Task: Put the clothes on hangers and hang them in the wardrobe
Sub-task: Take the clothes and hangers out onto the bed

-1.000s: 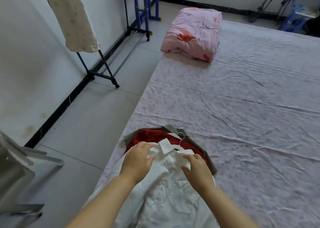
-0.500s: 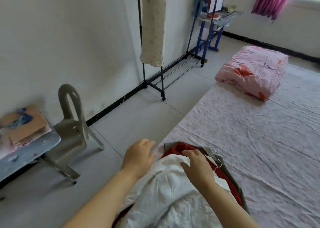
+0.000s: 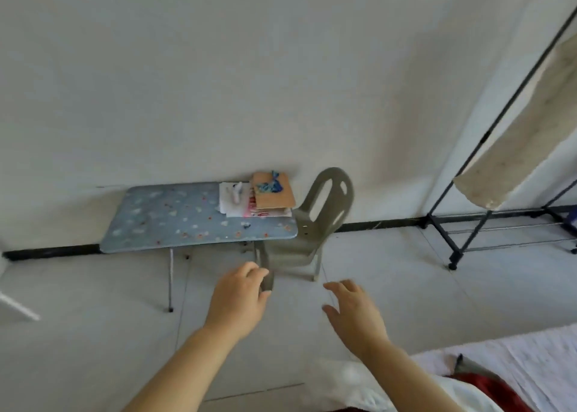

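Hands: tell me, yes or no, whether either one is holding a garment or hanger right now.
No: the left hand and right hand hover over the floor, fingers loose, nothing in them.

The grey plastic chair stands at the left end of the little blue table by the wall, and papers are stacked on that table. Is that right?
Not quite. The head view shows the grey plastic chair at the right end of the little blue table, not the left. The rest holds: both stand by the wall, and papers are stacked on the table.
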{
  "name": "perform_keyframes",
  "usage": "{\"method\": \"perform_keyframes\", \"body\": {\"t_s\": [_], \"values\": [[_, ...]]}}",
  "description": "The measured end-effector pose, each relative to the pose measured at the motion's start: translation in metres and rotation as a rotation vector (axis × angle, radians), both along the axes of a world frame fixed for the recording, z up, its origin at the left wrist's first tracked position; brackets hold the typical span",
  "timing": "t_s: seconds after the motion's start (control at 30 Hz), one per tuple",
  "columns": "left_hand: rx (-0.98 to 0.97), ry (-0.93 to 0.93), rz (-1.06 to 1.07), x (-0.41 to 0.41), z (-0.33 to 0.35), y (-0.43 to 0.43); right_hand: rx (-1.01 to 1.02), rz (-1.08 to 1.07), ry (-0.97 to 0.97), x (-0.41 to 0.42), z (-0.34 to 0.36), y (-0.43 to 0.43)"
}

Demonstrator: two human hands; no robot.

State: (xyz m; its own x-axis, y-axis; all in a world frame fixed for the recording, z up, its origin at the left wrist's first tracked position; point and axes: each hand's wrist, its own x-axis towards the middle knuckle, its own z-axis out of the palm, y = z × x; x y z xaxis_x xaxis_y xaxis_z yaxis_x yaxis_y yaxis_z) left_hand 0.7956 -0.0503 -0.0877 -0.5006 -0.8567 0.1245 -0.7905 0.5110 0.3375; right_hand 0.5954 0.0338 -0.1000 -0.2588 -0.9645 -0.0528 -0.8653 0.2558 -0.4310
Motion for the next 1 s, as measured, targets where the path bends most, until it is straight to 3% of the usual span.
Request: {"method": "perform_keyframes", "body": {"t_s": [0.27, 0.43, 0.67, 1.0], "values": [[-0.013, -0.055, 0.438, 0.252, 0.003, -0.023, 0.014, 0.417, 0.014, 0.217, 0.005, -0.118], [0.002, -0.065, 0.738, 0.367, -0.002, -0.008, 0.027, 0.687, 0.048, 0.332, 0.009, -0.166], [0.047, -0.081, 1.113, 0.482, -0.009, -0.002, 0.033, 0.998, 0.081, 0.472, 0.009, -0.237], [0.067, -0.091, 1.509, 0.583, 0.012, -0.034, -0.046, 1.406, 0.082, 0.648, 0.035, -0.343]]}}
